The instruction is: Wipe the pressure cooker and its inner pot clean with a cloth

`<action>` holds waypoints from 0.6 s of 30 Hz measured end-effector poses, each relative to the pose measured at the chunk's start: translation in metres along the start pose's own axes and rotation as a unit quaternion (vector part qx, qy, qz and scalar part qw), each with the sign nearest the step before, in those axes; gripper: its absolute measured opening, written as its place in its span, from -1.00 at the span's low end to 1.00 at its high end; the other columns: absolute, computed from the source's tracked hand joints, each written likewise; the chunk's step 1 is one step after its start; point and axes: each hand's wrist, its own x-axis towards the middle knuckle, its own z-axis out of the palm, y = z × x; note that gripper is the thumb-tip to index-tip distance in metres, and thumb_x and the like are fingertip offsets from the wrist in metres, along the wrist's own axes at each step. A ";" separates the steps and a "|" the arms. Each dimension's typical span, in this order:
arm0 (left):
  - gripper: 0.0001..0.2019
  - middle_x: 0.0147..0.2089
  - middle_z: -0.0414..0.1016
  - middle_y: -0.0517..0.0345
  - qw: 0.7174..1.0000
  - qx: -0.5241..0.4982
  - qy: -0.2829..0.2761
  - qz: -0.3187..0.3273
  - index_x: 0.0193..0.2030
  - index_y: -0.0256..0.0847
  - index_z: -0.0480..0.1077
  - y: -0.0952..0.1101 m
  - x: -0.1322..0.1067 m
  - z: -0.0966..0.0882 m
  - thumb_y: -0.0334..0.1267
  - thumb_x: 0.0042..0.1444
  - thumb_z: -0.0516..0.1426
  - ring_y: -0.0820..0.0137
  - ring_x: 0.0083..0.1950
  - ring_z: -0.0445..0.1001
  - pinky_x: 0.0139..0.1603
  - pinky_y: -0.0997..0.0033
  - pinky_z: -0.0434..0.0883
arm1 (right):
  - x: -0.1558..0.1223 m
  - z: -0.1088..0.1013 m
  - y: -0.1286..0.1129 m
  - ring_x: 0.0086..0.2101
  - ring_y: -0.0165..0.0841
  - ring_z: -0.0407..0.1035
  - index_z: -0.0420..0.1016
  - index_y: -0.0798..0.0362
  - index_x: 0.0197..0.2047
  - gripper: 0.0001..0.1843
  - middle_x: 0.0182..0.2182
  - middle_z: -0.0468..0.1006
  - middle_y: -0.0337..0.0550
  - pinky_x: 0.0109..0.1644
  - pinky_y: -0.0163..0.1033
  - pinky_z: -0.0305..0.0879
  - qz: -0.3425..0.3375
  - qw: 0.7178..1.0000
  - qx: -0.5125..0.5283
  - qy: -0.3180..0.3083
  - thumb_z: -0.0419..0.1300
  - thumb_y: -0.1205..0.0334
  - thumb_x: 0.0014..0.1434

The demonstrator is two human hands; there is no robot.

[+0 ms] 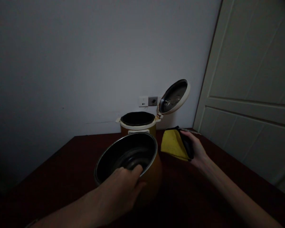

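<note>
My left hand (pixel 123 186) grips the near rim of a dark-lined inner pot (pixel 154 174), which tilts in front of me with its mouth up. My fingers reach over the rim, and part of the pot is hidden behind the hand. To the right, my right hand (pixel 196 148) is closed on a folded cloth (pixel 173 144), yellow on one face and black on the other. Behind the pot stands a rice cooker (pixel 138 127) with a white rim. Its round lid (pixel 174 96) is raised and leans to the right.
The dark red table (pixel 85 155) reaches back to a pale wall (pixel 85 63). A white wall socket (pixel 143 101) and a grey socket (pixel 153 101) sit behind the cooker. A panelled door (pixel 247 95) borders the right side.
</note>
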 end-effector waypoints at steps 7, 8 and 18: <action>-0.76 -0.26 0.53 -0.08 0.965 0.188 -0.093 0.160 -0.02 -0.29 0.25 -0.002 0.010 0.035 -0.32 0.21 -0.07 0.18 -0.41 0.53 -0.46 0.26 0.40 | 0.009 -0.007 0.022 -0.46 -0.27 0.52 0.52 0.06 -0.27 -0.82 -0.47 0.62 -0.17 -0.35 -0.20 0.47 0.054 0.998 -0.035 -0.015 0.17 0.19 0.08; -0.76 -0.24 0.52 -0.10 0.960 0.194 -0.102 0.176 -0.02 -0.30 0.25 -0.003 0.011 0.039 -0.32 0.20 -0.06 0.17 -0.41 0.53 -0.47 0.26 0.41 | 0.009 -0.008 0.025 -0.46 -0.28 0.51 0.52 0.07 -0.26 -0.82 -0.47 0.62 -0.17 -0.36 -0.20 0.47 0.061 0.997 -0.039 -0.016 0.17 0.19 0.07; -0.77 -0.25 0.50 -0.10 0.944 0.192 -0.099 0.251 -0.09 -0.37 0.28 -0.009 0.023 0.068 -0.37 0.10 0.04 0.23 -0.40 0.52 -0.49 0.33 0.41 | 0.002 -0.014 0.039 -0.54 -0.32 0.48 0.49 0.11 -0.24 -0.80 -0.50 0.60 -0.15 -0.46 -0.27 0.43 0.099 0.994 -0.049 -0.004 0.17 0.20 0.08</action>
